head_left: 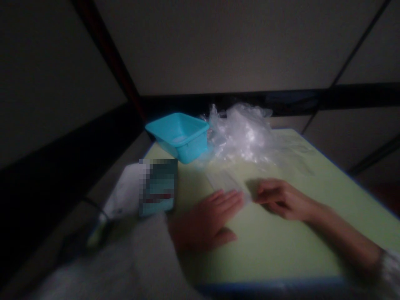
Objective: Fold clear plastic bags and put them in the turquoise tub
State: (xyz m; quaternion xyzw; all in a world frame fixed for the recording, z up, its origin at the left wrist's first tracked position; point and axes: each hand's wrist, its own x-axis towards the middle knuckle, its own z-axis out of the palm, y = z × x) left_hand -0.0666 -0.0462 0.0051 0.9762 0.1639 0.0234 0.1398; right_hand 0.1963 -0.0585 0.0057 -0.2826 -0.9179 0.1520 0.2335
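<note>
My left hand [215, 218] lies flat with its fingers stretched out, the fingertips over the near edge of a small clear plastic bag [225, 181]. That bag rests flat on the yellow-green tabletop [275, 254]. Just to the right, my right hand [279, 198] has its fingers curled and pressed together by the bag's right corner. Whether it pinches the bag's edge or something else is too blurred to make out. Behind both hands sits a loose heap of clear plastic bags [246, 133], crumpled and shiny.
A turquoise plastic tub [193, 146] stands at the back left, with something pale inside. Left of my left hand lies a blurred-out dark item [159, 187] beside a white object [125, 191] with a cable. A panelled wall [231, 50] rises behind the table.
</note>
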